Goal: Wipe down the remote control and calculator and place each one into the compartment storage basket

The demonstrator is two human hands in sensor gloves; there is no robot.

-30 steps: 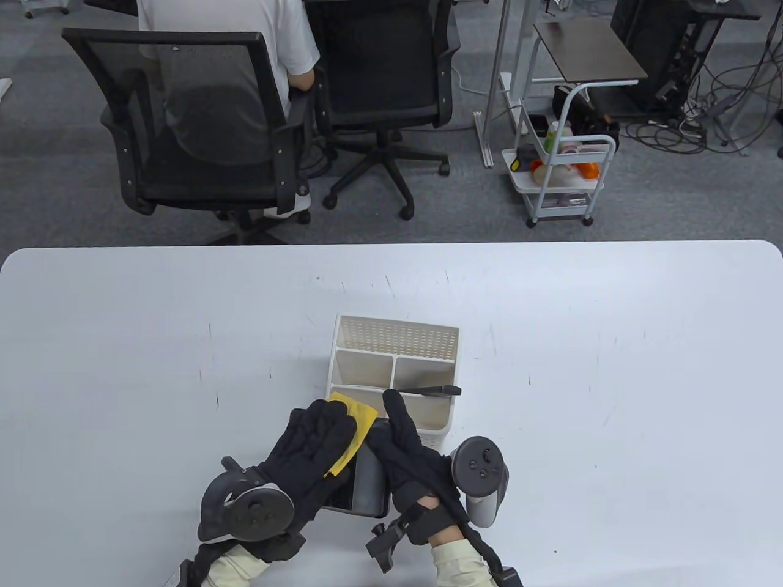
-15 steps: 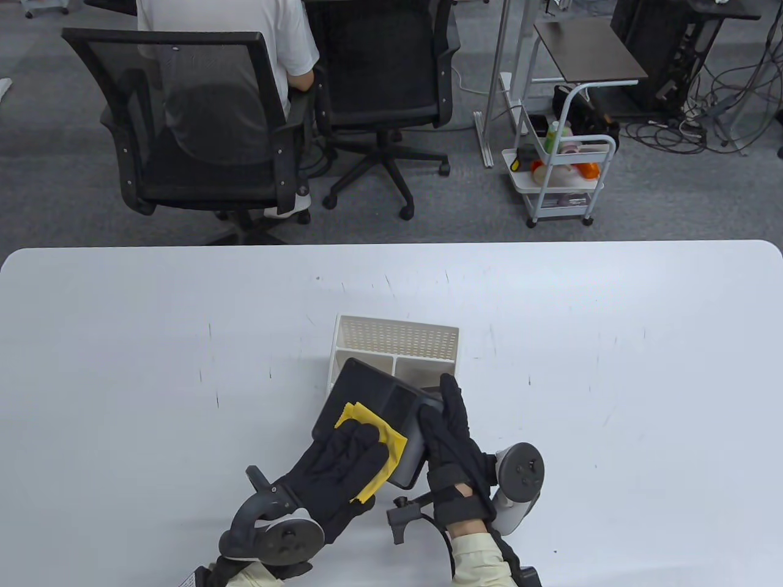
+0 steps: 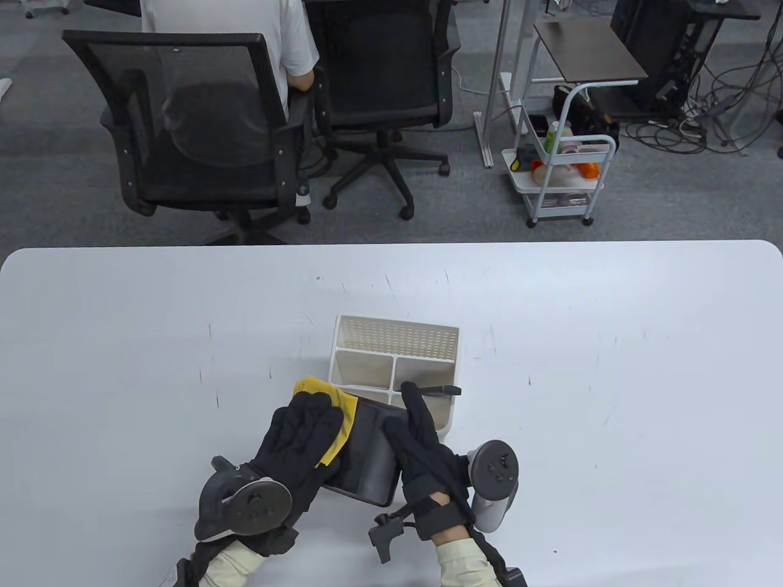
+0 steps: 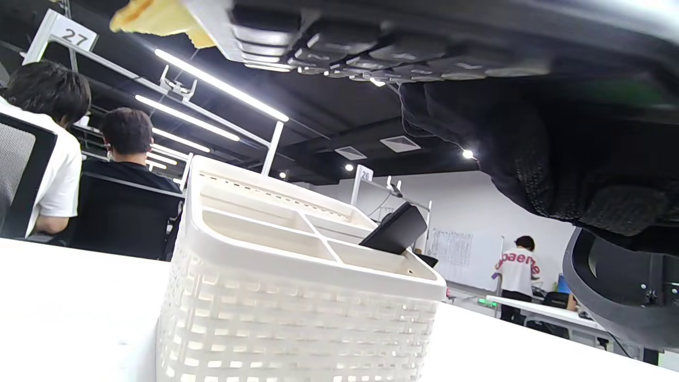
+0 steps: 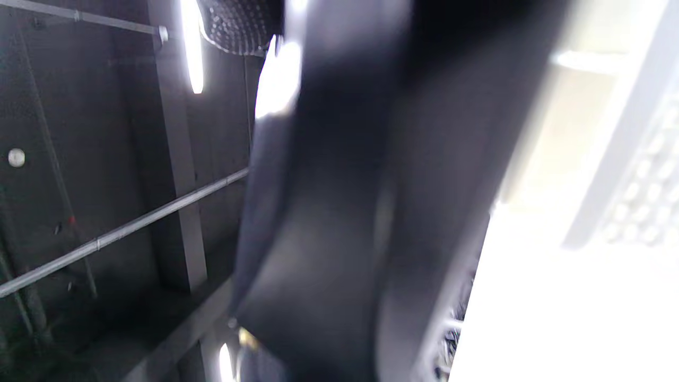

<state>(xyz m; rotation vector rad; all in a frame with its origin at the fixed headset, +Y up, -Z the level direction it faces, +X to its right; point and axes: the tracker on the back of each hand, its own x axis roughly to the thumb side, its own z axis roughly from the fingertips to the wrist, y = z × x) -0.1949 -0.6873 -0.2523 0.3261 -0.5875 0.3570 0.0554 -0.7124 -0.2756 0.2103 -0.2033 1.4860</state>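
Observation:
A dark grey calculator (image 3: 367,455) is held just in front of the white compartment basket (image 3: 396,333), keys facing down, as the left wrist view shows (image 4: 371,48). My right hand (image 3: 422,443) grips its right edge. My left hand (image 3: 300,440) lies flat on its left side and presses a yellow cloth (image 3: 327,406) against it with straight fingers. The black remote control (image 3: 435,389) stands in the basket's right compartment and sticks out over the rim (image 4: 395,231). The right wrist view shows only a blurred dark shape (image 5: 329,212) and a bit of basket (image 5: 636,132).
Bare white table (image 3: 612,367) lies on both sides of the basket. Beyond the far edge stand office chairs (image 3: 202,122), a seated person (image 3: 257,30) and a small white cart (image 3: 563,177).
The calculator, tipped up over the basket half a second ago, has come down and back towards me. My left hand slid the cloth to its far left corner.

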